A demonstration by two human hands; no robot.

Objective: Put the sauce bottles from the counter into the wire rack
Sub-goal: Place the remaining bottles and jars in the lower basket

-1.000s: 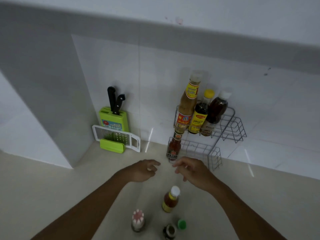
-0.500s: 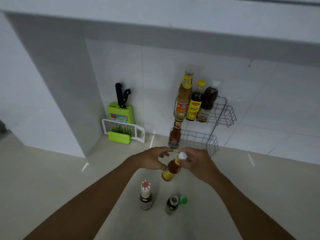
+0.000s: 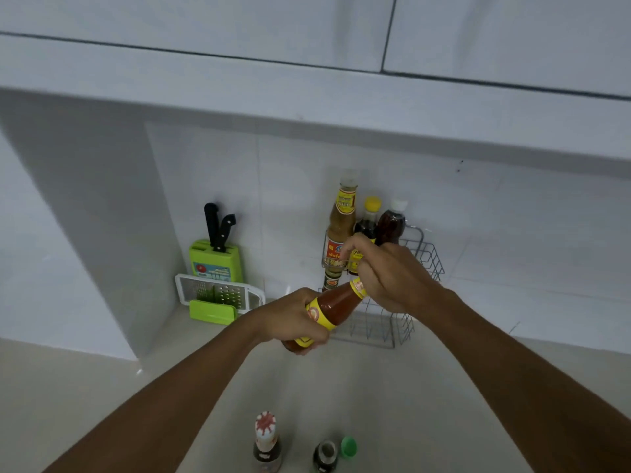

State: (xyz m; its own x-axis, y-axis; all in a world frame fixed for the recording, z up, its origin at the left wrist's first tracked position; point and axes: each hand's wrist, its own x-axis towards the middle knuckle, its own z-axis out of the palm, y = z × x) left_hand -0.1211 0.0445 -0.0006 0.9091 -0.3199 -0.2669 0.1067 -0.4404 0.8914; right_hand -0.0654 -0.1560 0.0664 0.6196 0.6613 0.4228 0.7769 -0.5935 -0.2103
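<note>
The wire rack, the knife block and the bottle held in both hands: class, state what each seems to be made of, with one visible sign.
Wire rack: probably metal, pale and shiny; thin rods form an open grid.
Knife block: likely plastic; a smooth, uniform lime-green surface.
Bottle: clear glass or plastic, which one is uncertain; reddish sauce shows through above a yellow label. The left hand grips its base, the right hand its top.

My pale counter [image 3: 426, 387] carries the wire rack [image 3: 382, 327] at its back edge against the wall, with a green knife block [image 3: 215, 262] and a grater [image 3: 218, 295] in the back left corner. At the near edge stand a red-and-white-capped bottle [image 3: 267, 442], an open dark bottle [image 3: 325, 455] and, just beside it, a loose green cap [image 3: 349, 447].
</note>
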